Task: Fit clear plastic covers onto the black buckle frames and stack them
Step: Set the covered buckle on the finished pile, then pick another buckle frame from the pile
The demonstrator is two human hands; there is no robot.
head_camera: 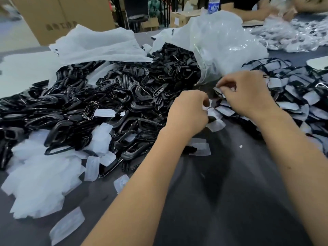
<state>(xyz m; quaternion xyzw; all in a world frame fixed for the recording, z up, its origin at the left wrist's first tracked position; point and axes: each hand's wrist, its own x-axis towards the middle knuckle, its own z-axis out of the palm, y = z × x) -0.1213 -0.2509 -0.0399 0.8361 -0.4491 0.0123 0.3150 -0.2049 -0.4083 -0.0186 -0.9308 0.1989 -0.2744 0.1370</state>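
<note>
A big heap of black buckle frames (99,103) spreads over the left and middle of the table. Clear plastic covers (40,174) lie piled at the near left, with loose ones around them. At the right lies a spread of covered buckles (301,103). My left hand (188,114) has its fingers curled round a clear cover with a black frame (213,119) at the edge of that spread. My right hand (248,93) pinches a small covered buckle (220,90) just above it. What lies under my palms is hidden.
A large clear plastic bag (221,41) spills frames behind my hands. White plastic sheeting (99,45) lies at the back left. Cardboard boxes (58,16) and a water bottle (213,5) stand beyond. Another person's arm (257,13) works at the far right. Dark table (221,192) shows between my forearms.
</note>
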